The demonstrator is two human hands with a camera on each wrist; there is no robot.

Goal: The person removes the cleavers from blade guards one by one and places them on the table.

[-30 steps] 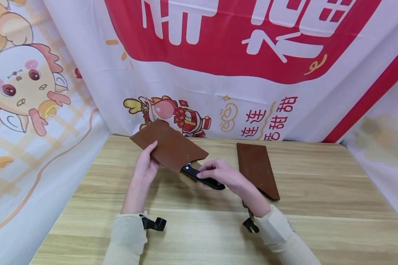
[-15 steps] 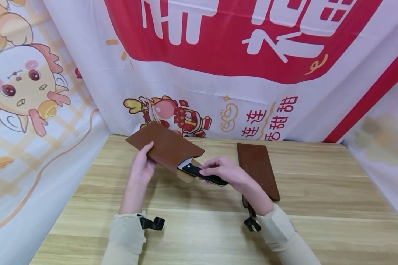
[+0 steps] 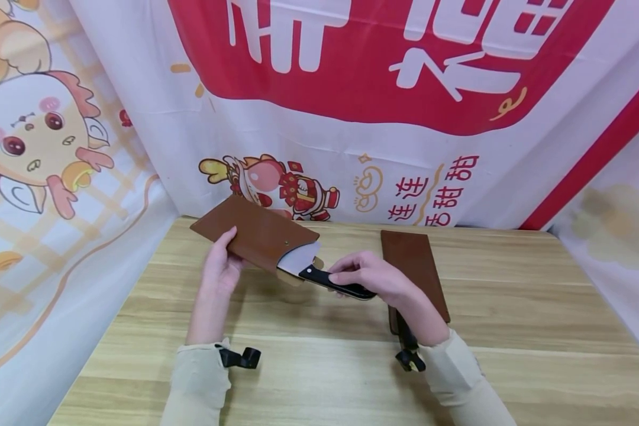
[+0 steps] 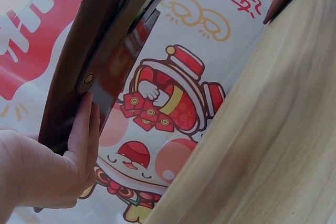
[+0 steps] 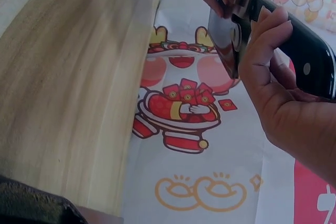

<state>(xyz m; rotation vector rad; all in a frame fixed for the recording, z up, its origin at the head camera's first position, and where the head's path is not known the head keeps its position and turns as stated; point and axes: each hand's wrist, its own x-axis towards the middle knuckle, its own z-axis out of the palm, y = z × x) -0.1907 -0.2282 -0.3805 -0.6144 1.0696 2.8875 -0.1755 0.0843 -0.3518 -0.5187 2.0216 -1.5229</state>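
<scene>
Printed cloth (image 3: 346, 106) behind, white, big red panel, cartoon figure, red and white characters. Below it the table (image 3: 319, 384), pale wood grain.

Held sheath (image 3: 255, 228): flat brown leather-look, four-sided, smooth face, curved cutout at the mouth, tan inner edge showing under it. It's raised above the table, tilted, mouth toward my right. Second sheath (image 3: 412, 263): same brown, slimmer to the eye, lying on the table on my right, lower part behind my right forearm.

Knife (image 3: 300, 257): partly in the held sheath, partly out. Bare section of blade is pale grey, plain, broad; rest covered, so can't tell full shape. Handle (image 3: 346, 285) black, slightly glossy, end gently curved, pointing to my lower right.

My right hand (image 3: 370, 275) pinches the handle, thumb on top, fingers curled around it. My left hand (image 3: 222, 266) pinches the held sheath by its near edge, thumb on the upper face, fingers underneath.

Underside strap (image 4: 118, 35), dark brown, seen from left wrist. Small stuff: stud (image 3: 286, 242) by the cutout; brass snap (image 4: 88, 78) on the strap, just beside my left fingertips; pale round rivet (image 3: 309, 270) at the blade end of the handle.
</scene>
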